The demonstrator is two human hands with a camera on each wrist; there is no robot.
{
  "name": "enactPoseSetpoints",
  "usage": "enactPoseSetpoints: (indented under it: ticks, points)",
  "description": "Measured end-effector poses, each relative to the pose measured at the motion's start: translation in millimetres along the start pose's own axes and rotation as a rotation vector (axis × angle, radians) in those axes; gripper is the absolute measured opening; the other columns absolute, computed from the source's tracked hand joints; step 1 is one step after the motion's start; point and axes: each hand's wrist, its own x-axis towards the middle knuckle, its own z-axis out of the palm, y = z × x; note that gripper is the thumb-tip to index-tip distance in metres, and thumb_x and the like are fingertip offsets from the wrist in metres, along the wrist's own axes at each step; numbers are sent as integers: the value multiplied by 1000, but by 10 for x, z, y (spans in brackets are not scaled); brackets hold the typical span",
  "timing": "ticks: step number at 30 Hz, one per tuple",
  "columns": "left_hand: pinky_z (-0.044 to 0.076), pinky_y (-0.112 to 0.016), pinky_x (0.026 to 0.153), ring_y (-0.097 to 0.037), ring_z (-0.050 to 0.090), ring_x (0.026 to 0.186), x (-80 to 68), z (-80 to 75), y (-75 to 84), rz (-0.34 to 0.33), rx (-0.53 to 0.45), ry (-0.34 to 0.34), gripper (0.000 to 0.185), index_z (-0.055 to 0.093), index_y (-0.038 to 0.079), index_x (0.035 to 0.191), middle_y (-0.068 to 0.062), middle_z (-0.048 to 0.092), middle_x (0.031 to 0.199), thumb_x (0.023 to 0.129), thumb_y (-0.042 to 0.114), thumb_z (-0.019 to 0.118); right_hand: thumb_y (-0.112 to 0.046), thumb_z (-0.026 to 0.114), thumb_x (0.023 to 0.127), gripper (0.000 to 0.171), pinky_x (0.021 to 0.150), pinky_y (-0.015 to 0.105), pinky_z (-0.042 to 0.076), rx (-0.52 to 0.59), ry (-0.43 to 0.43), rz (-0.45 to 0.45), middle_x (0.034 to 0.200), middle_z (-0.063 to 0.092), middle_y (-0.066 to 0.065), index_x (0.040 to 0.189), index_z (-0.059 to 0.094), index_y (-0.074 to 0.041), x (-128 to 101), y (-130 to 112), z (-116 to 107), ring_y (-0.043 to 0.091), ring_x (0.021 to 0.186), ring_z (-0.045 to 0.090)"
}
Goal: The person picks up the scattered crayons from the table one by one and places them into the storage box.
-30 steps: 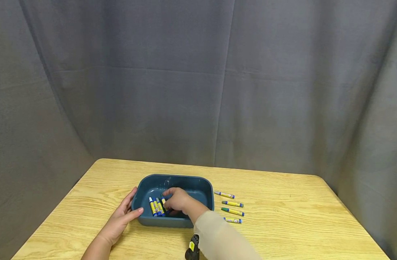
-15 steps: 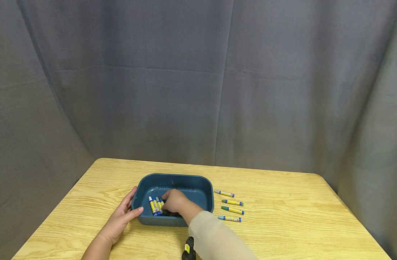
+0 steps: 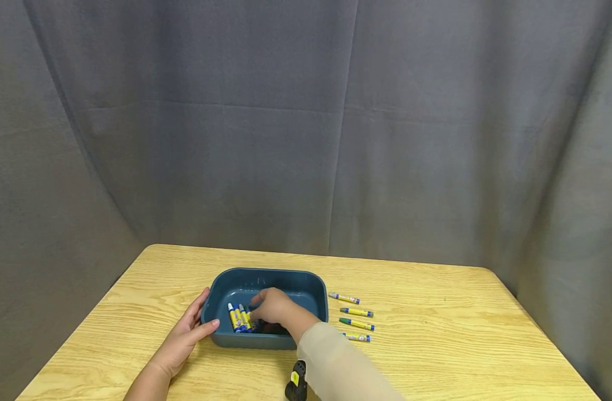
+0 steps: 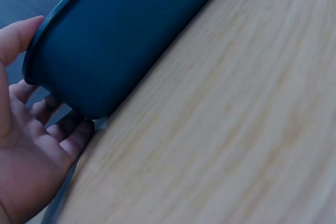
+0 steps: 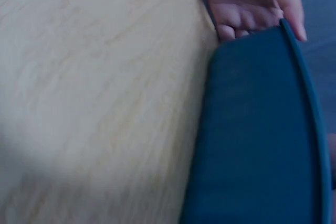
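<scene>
A dark blue rectangular box (image 3: 273, 341) stands on the wooden table. My left hand (image 3: 185, 334) is at its left end, thumb on the rim by the front corner and fingers along the outer wall; the left wrist view shows these fingers (image 4: 39, 24) against it. Several crayons (image 3: 235, 319) in yellow and blue wrappers lie side by side in the box's left part. My right hand (image 3: 275, 309) reaches inside, fingers bent, thumb and forefinger beside the rightmost crayons. Whether it pinches one is hidden. The right wrist view shows mostly the box's outer wall (image 5: 252, 129).
Right of the box, several more crayons lie in a column on the table, among them a green one (image 3: 357, 324) and a light blue one (image 3: 358, 337) partly behind the sleeve (image 3: 336, 356). A grey curtain (image 3: 306, 139) hangs behind the table (image 3: 436, 328).
The right hand moves slightly left and down to the crayons, then back right, thumb and forefinger showing apart again. Its sleeve covers the light blue crayon's tip again. The left hand stays put.
</scene>
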Motion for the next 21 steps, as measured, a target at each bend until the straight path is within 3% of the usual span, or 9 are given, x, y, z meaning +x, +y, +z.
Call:
enactPoseSetpoints:
  ticks: [8, 13, 21]
  points:
    - [31, 0, 87, -37, 16, 150, -4, -12, 0, -23, 7, -7, 80, 11, 15, 159, -19, 12, 164, 95, 17, 59, -8, 69, 90, 36, 73, 38, 59, 141, -72, -121, 100, 64, 9, 125, 64, -4, -11, 71, -294, 19, 85, 63]
    - [30, 1, 86, -37, 14, 150, -10, -22, -7, -31, 11, -4, 80, 11, 15, 159, -18, 11, 165, 96, 17, 59, -9, 66, 92, 38, 78, 41, 58, 161, -103, -180, 107, 64, 10, 129, 61, -4, -46, 102, -477, 27, 97, 65]
    - [30, 1, 86, -38, 14, 150, 3, -36, -20, -8, 6, -1, 80, 11, 13, 159, -18, 11, 164, 95, 16, 59, -11, 65, 93, 41, 82, 40, 58, 164, -92, -217, 105, 63, 12, 133, 58, -2, -90, 214, -775, 36, 106, 64]
